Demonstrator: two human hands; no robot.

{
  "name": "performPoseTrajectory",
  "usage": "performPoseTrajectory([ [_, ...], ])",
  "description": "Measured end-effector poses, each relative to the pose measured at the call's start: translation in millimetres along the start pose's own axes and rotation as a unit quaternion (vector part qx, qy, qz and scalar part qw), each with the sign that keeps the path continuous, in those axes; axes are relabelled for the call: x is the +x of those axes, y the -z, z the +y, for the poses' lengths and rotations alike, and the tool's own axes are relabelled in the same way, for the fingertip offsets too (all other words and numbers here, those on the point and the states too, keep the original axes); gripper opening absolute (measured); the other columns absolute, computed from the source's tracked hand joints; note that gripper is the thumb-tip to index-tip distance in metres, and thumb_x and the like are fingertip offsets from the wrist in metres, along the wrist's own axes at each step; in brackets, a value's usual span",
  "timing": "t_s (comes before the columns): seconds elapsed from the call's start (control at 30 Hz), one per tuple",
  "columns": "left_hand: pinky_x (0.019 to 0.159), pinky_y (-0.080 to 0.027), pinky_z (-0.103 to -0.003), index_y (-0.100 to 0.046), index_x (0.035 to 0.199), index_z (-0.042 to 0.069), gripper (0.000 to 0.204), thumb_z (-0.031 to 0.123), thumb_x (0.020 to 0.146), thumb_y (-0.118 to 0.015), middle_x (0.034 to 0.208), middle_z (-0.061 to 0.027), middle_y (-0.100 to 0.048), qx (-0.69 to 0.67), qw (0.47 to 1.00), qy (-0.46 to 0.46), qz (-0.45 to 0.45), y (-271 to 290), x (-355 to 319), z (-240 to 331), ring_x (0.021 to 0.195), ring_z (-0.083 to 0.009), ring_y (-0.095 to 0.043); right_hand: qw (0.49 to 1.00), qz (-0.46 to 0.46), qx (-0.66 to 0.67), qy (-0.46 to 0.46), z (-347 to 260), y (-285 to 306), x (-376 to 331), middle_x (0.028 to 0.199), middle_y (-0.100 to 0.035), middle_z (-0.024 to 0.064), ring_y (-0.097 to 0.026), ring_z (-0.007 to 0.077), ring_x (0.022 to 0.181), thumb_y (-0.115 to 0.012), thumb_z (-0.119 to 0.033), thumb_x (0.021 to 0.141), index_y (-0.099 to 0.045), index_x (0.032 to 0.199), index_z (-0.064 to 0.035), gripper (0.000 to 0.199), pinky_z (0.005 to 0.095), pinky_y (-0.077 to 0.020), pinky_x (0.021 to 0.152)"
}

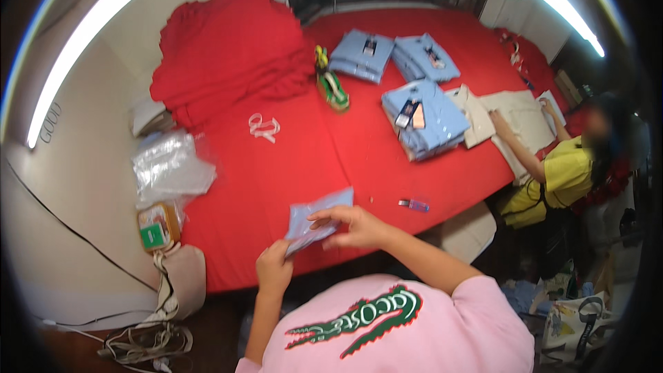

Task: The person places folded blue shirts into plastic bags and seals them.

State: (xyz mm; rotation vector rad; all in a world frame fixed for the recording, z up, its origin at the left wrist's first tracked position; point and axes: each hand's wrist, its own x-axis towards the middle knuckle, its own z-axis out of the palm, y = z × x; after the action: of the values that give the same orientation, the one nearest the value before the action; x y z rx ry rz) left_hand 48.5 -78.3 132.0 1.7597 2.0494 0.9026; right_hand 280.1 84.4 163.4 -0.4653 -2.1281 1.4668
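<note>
Gripping pale-blue packet (pixel 304 215) at its seven o'clock: left hand (pixel 274 264), fingers closed; at three o'clock: right hand (pixel 360 228), fingers half-spread, contact unclear.

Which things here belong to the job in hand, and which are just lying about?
Likely in the job:
- shiny pale-blue flat packet, in the left hand, right hand over it
- light-blue folded garments in clear wrap
- clear plastic bags

Probably lying about:
- small blue-purple object
- white looped strips
- tangled pale cables

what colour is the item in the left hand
The item in the left hand is mostly light blue; the head view shows it best.
</note>
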Motion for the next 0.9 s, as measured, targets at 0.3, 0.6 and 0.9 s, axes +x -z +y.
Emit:
performPoseTrajectory([
  [0.3,0.096,-0.057,-0.039,-0.071,0.132,0.004,0.04,0.009,0.093,-0.079,0.122,-0.0169,-0.076,-0.176,0.977,0.053,-0.106,45,82,54,0.113,-0.0293,-0.074,0.964,-0.025,0.081,-0.251,57,52,-86,0.113,-0.081,0.0053,-0.068,0.0112,0.107,-0.084,-0.016,0.095,-0.077,0.126,-0.0018,0.035,0.0323,-0.0536,0.099],
  [0.6,0.107,-0.053,-0.042,-0.068,0.137,0.005,0.043,0.019,0.097,-0.076,0.138,-0.0178,-0.069,-0.059,0.994,0.09,-0.029,-28,145,82,0.128,-0.0352,-0.067,0.914,0.29,0.23,-0.169,92,246,9,0.122,-0.077,0.0131,-0.074,0.0208,0.108,-0.086,-0.021,0.092,-0.071,0.131,0.0029,0.048,0.0374,-0.0589,0.097],
  [0.9,0.104,-0.055,-0.045,-0.074,0.128,0.005,0.037,0.027,0.098,-0.074,0.13,-0.0194,-0.073,-0.002,0.981,0.186,-0.062,-79,118,92,0.123,-0.0388,-0.069,0.857,0.33,0.381,-0.103,239,426,247,0.133,-0.071,0.0198,-0.072,0.0299,0.115,-0.088,-0.01,0.088,-0.059,0.141,0.0078,0.063,0.0445,-0.0591,0.096],
])
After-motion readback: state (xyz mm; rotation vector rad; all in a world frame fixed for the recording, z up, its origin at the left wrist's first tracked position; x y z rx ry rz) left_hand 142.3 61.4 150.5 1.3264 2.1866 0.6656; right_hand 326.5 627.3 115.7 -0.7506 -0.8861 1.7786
